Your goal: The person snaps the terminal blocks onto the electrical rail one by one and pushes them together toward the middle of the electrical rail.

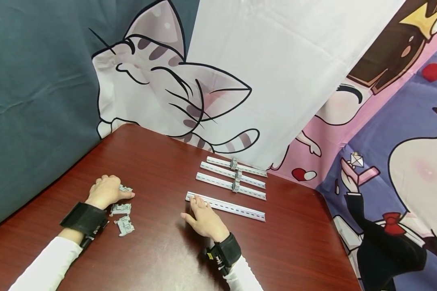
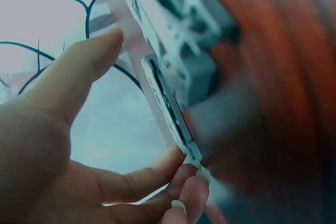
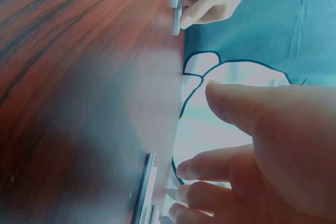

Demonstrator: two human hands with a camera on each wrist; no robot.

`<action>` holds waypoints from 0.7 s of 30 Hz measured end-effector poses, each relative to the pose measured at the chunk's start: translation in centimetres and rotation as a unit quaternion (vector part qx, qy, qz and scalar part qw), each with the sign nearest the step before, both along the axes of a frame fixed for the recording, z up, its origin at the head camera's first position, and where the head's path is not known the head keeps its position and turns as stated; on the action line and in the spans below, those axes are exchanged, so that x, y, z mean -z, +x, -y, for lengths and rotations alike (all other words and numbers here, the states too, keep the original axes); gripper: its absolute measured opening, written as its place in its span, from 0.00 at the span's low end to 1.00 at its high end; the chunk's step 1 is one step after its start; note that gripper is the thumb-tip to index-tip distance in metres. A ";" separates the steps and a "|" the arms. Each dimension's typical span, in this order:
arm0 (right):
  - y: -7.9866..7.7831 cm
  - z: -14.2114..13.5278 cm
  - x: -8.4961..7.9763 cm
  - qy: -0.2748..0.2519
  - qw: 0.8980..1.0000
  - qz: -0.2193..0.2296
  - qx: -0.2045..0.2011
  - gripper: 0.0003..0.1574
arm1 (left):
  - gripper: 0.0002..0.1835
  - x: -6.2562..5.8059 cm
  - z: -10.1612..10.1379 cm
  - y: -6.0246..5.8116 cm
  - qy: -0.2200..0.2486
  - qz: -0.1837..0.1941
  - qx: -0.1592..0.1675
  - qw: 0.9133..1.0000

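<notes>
My left hand (image 1: 105,190) is over the farthest of three loose grey DIN-rail terminal blocks (image 1: 125,188) and partly hides it. In the left wrist view, fingertips touch the end of that flat-lying block (image 2: 165,103), while the thumb stands apart from it. Another terminal block (image 2: 181,40) looms nearer the camera. Toward me lie the other two blocks, a middle one (image 1: 121,209) and a near one (image 1: 125,225). My right hand (image 1: 205,218) has its extended fingers at the left end of the nearest slotted metal DIN rail (image 1: 236,208), thumb spread away.
Behind the nearest rail lie three more slotted rails, roughly parallel, each carrying grey terminal blocks (image 1: 236,185) near its middle. They rest on the reddish-brown table (image 1: 156,250). Cartoon-printed cloth (image 1: 276,60) rises along the table's back and sides.
</notes>
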State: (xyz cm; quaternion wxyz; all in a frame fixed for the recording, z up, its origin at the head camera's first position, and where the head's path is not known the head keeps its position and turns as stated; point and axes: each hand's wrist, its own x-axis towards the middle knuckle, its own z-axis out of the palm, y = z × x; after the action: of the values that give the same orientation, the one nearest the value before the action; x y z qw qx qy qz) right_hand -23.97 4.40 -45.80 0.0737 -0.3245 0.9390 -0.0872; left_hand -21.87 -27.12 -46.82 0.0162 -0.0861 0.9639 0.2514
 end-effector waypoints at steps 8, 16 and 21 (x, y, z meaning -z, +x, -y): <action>-0.3 -0.8 0.4 0.033 0.998 -0.025 0.042 0.44 | 0.21 -0.2 -0.4 -0.8 -0.007 -0.007 0.045 0.999; -1.5 -2.5 1.1 0.029 0.994 -0.019 0.107 0.47 | 0.24 -0.6 -2.4 -1.8 0.027 -0.069 0.127 0.989; -1.9 -3.1 1.3 0.033 0.989 -0.029 0.142 0.49 | 0.20 -1.8 -5.2 -3.1 0.063 -0.125 0.239 0.961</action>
State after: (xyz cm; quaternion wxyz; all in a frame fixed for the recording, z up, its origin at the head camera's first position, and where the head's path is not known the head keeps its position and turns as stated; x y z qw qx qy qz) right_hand -25.90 7.51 -47.07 0.0441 -0.1881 0.9796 -0.0562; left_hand -24.95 -21.88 -44.99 -0.0391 0.1800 0.9331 0.3089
